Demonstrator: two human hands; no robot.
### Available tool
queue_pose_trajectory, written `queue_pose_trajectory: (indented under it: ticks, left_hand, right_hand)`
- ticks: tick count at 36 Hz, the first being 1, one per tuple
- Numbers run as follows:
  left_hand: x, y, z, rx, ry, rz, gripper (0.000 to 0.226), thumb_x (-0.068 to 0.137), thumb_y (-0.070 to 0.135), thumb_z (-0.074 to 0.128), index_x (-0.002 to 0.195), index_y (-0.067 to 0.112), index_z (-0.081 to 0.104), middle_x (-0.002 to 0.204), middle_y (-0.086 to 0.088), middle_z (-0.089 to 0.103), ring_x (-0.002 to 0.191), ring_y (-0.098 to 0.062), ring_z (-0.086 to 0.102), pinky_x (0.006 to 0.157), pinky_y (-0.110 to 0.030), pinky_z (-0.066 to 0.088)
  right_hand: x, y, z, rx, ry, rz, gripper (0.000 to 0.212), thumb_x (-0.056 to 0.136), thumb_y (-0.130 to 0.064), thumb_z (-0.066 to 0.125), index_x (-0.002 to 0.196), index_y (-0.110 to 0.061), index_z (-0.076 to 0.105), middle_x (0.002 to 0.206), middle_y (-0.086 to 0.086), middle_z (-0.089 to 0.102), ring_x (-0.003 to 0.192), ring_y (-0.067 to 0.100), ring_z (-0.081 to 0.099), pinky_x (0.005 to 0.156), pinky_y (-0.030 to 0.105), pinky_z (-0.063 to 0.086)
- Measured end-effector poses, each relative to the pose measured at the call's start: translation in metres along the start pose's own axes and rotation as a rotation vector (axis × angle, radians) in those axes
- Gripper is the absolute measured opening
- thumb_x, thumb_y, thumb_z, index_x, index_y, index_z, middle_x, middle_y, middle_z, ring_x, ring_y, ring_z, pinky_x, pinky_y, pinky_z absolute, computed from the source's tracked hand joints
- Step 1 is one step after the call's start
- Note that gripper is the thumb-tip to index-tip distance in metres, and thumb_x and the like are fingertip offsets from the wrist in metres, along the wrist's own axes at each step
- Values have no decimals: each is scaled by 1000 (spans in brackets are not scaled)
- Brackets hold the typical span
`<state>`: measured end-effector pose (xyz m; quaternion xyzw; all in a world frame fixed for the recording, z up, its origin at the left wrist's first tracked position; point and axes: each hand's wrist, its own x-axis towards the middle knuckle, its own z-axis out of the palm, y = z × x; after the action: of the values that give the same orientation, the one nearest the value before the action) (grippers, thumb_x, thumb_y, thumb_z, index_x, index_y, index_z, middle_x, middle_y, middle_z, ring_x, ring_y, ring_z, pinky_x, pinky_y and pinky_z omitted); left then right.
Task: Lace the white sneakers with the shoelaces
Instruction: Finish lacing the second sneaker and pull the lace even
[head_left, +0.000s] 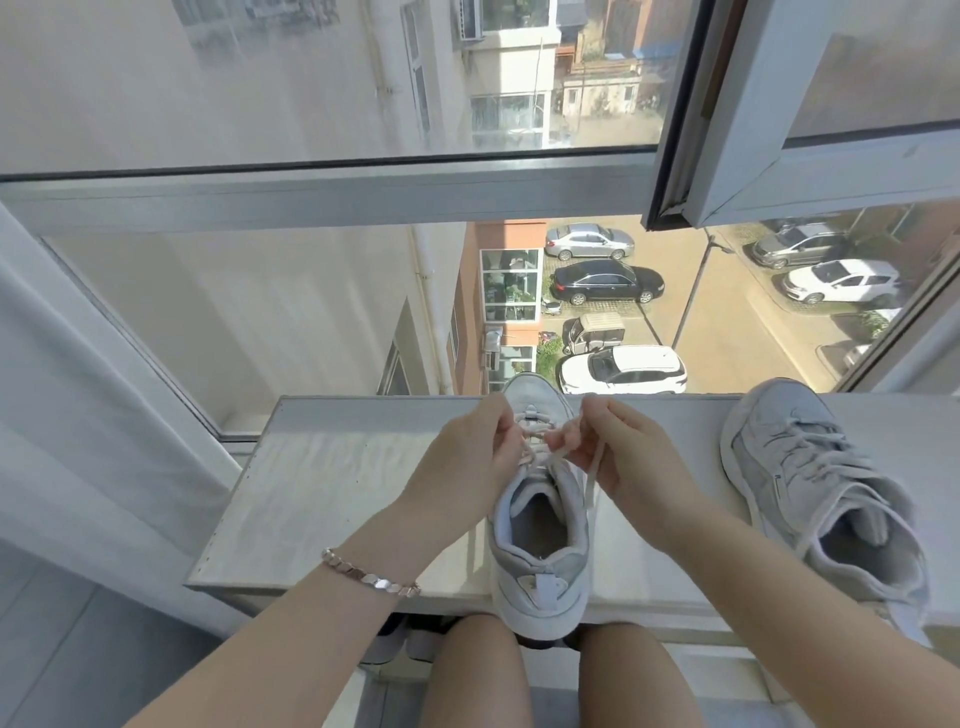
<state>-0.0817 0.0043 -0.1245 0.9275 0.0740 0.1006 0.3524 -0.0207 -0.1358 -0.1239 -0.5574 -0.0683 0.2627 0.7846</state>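
A white sneaker stands on the windowsill in front of me, toe pointing at the window, heel over the near edge. Its white shoelace crosses the upper eyelets, and one end hangs down the right side. My left hand pinches the lace on the left of the eyelets. My right hand pinches the lace on the right. A second white sneaker lies to the right on the sill, laced, its laces loose.
A window pane stands right behind the sill, with an open sash at the upper right. A white curtain hangs at the left. My knees are under the sill's near edge, and dark shoes sit on the floor below.
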Motion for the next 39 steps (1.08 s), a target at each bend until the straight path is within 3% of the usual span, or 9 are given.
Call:
queue_pose_trajectory:
  ticks: [6, 12, 16, 21, 26, 28, 30, 35, 39]
  left_hand:
    - [0, -8, 11, -151, 19, -172, 13, 91, 12, 50, 79, 7, 54, 100, -13, 65, 89, -23, 59, 76, -31, 46]
    - [-9, -13, 14, -217, 54, -211, 24, 93, 18, 53, 70, 23, 48, 99, -3, 66, 91, -16, 61, 73, -20, 45]
    - [-15, -12, 10, -209, 33, -176, 15, 95, 24, 49, 81, 21, 53, 100, -1, 64, 91, -10, 58, 69, -11, 41]
    - [-21, -9, -5, -149, 15, -64, 15, 94, 31, 49, 82, 23, 51, 83, 1, 61, 82, -13, 58, 76, -31, 48]
    - [-10, 4, -24, 106, 94, 169, 18, 90, 34, 57, 79, 23, 47, 64, 12, 46, 60, -4, 44, 59, -11, 34]
    - [-1, 10, -30, 132, 126, 213, 17, 89, 31, 61, 80, 20, 53, 66, 14, 48, 62, -6, 45, 59, -11, 33]
    - [8, 13, -31, 161, 139, 212, 17, 88, 32, 63, 81, 17, 58, 71, 14, 52, 66, -8, 46, 57, -13, 31]
    - [17, 7, -15, 208, 187, 23, 4, 89, 20, 61, 91, 17, 61, 87, 9, 57, 92, -15, 51, 83, -29, 35]
    - [2, 8, -5, 162, 239, -6, 13, 92, 23, 56, 99, 17, 65, 94, 9, 56, 95, -11, 46, 85, -24, 32]
  right_hand:
    - [1, 7, -5, 355, 90, 150, 37, 98, -20, 41, 63, -12, 40, 48, 1, 43, 57, 15, 52, 65, 24, 48]
    - [2, 4, 1, 354, 83, 110, 34, 99, -17, 42, 66, -7, 49, 54, 4, 44, 57, 16, 54, 61, 23, 56]
    - [5, 3, 1, -23, 5, 49, 27, 97, -11, 45, 77, -4, 61, 58, 5, 54, 50, 12, 51, 52, 18, 49]
    - [10, -5, 5, -559, -105, 24, 14, 90, -13, 60, 82, -11, 71, 54, -3, 55, 45, 2, 46, 52, 11, 43]
    - [13, -13, 17, -950, -282, 28, 23, 89, -7, 51, 75, 2, 67, 61, 11, 51, 54, 12, 45, 57, 16, 38]
    - [14, -16, 17, -933, -322, 58, 22, 88, -3, 50, 76, 6, 66, 83, 29, 61, 76, 24, 58, 76, 29, 46]
    - [16, -17, 13, -804, -370, 115, 22, 87, -1, 52, 73, -2, 69, 90, 26, 65, 83, 22, 56, 88, 36, 46]
    - [18, -8, 1, -497, -291, 186, 30, 93, -20, 54, 86, 7, 67, 82, 17, 62, 78, 27, 54, 88, 37, 46]
    - [15, -6, 2, -441, -256, 146, 28, 94, -17, 52, 89, 9, 63, 73, 15, 57, 74, 24, 51, 77, 27, 46]
